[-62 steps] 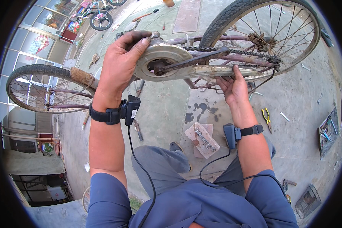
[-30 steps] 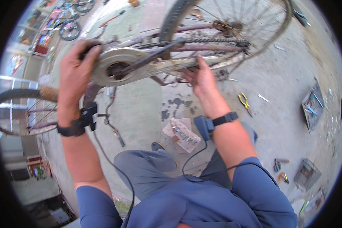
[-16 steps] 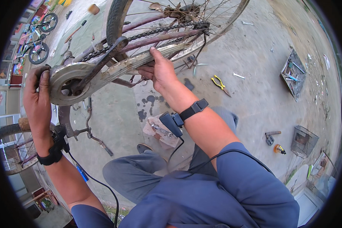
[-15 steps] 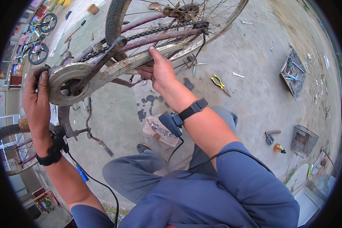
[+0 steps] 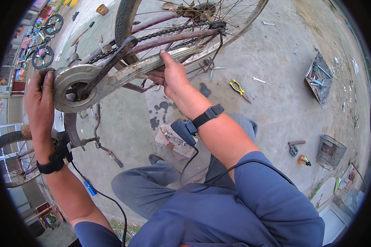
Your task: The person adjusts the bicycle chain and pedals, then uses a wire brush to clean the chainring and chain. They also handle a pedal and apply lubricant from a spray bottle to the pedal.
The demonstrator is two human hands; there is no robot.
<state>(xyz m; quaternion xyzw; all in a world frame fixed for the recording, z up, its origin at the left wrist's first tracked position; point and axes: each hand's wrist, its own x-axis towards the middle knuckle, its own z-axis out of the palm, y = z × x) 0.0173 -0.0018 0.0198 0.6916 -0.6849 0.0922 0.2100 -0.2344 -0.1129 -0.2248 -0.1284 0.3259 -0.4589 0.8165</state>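
Observation:
A worn, pale metal chain guard (image 5: 132, 73) lies slantwise along the near side of a bicycle, its round end at the left. My left hand (image 5: 42, 92) grips the rim of that round end, thumb on the front. Farther right, my right hand (image 5: 170, 76) holds the guard's long part, thumb on top and fingers beneath. The crank arm (image 5: 111, 65) crosses in front of the guard, through its round opening. Above it run the rusty chain (image 5: 173, 32) and the purple frame tube (image 5: 173, 43). The rear wheel (image 5: 123, 24) stands behind.
On the concrete lie yellow-handled pliers (image 5: 239, 90), a wrench (image 5: 259, 80), a pedal (image 5: 293, 150) and a wire basket (image 5: 330, 152). A tool tray (image 5: 318, 80) sits at right. Below the guard are the handlebar (image 5: 98, 131) and a stone block (image 5: 175, 142). Cables hang from both wrists.
The guard's round end has shifted very slightly up in my left hand. My right hand keeps its hold at nearly the same place.

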